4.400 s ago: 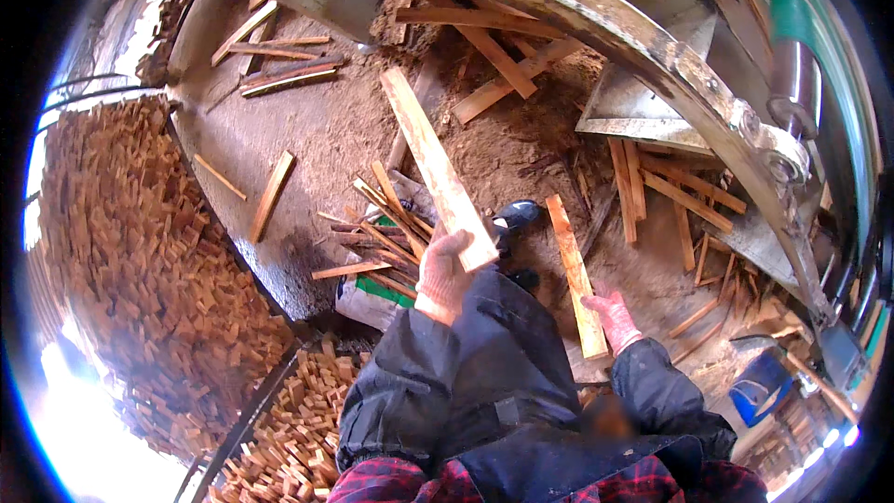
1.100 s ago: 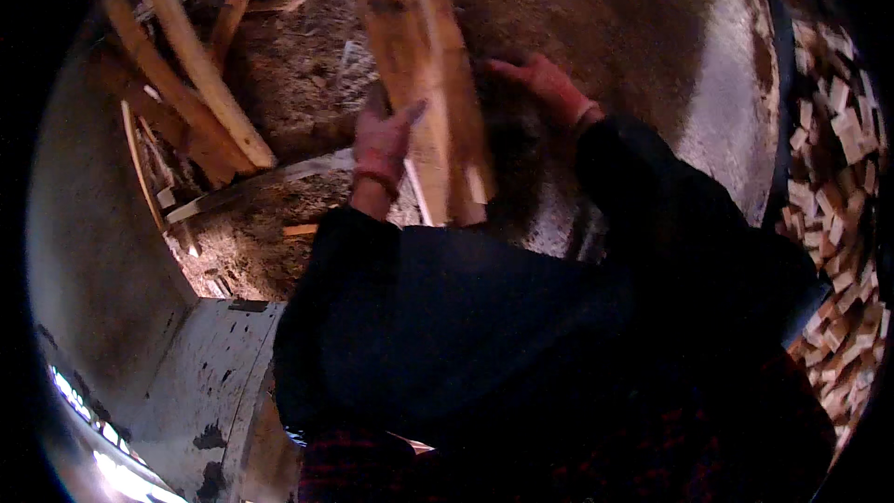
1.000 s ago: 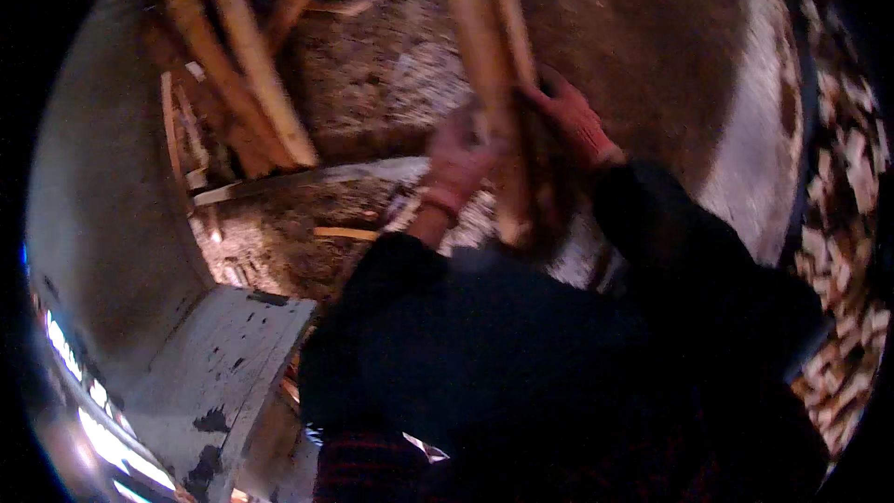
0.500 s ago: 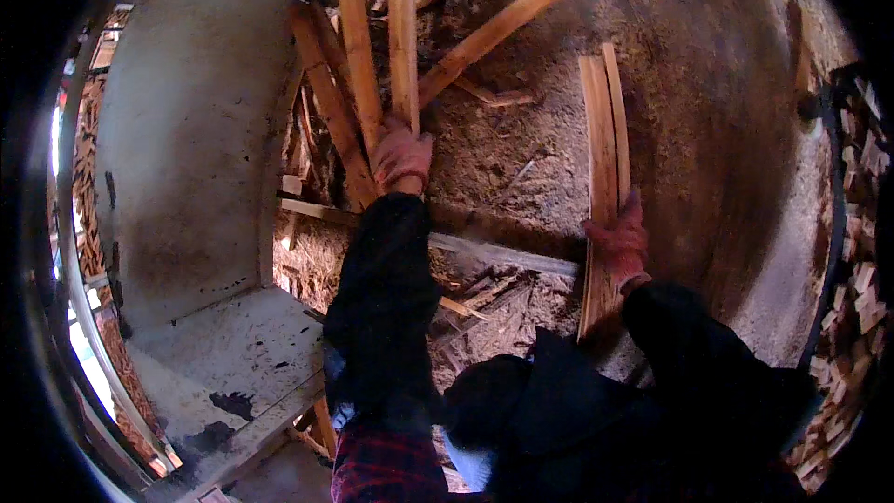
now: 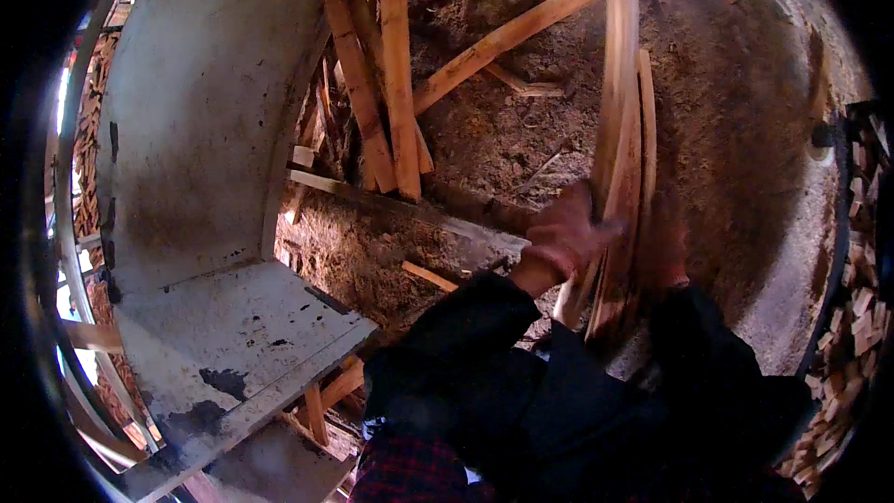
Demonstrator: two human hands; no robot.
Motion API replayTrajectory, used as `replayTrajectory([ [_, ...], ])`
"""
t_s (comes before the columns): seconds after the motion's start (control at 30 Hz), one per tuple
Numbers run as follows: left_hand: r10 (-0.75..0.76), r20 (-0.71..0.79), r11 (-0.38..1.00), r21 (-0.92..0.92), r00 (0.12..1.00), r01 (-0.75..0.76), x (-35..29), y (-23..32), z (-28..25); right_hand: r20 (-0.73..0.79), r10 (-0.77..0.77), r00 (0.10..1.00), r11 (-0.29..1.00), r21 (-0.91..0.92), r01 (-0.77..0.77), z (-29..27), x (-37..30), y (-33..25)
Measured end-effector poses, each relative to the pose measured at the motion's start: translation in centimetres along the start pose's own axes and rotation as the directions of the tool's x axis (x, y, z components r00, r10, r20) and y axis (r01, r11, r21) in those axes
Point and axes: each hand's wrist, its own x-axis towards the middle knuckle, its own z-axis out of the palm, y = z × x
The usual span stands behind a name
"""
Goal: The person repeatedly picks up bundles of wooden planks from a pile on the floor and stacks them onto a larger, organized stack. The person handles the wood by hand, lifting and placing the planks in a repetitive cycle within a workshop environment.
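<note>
My left hand (image 5: 563,231), in a dull pink glove, lies across a bunch of long wooden slats (image 5: 626,144) on the right. Its thumb points up and its fingers stretch out over the slats. Beside their right edge is my right hand (image 5: 663,247), gloved alike; it is dark and smeared by motion, so its grip on the slats is hidden. The slats stand lengthwise, pointing away from me, and are partly blurred. More slats (image 5: 398,84) lean in a loose group left of centre, and one slat (image 5: 512,42) lies diagonally across the far middle.
A pale, stained metal panel (image 5: 196,130) rises on the left, with a flat ledge (image 5: 251,321) below it. A narrow bar (image 5: 400,210) crosses the sawdust-covered space (image 5: 503,158). Stacked wood pieces (image 5: 852,354) line the far right edge.
My left hand has let go of the left group and moved right to the bunch by my right hand. One slat fewer stands on the left; the right bunch has grown.
</note>
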Motion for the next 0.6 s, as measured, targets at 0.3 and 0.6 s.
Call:
replayTrajectory([
  [0.3, -0.351, -0.620, 0.815, 0.166, 0.702, 0.555, 6.8, -12.8, -11.0, 0.005, 0.188, 0.982, 0.709, -0.693, -0.132, 3.3, 1.3, -5.0],
  [0.6, -0.195, -0.743, 0.981, -0.152, 0.640, 0.123, 5.5, -16.3, -13.8, 0.071, 0.108, 0.992, 0.826, -0.562, -0.049, 0.8, 1.7, -4.0],
])
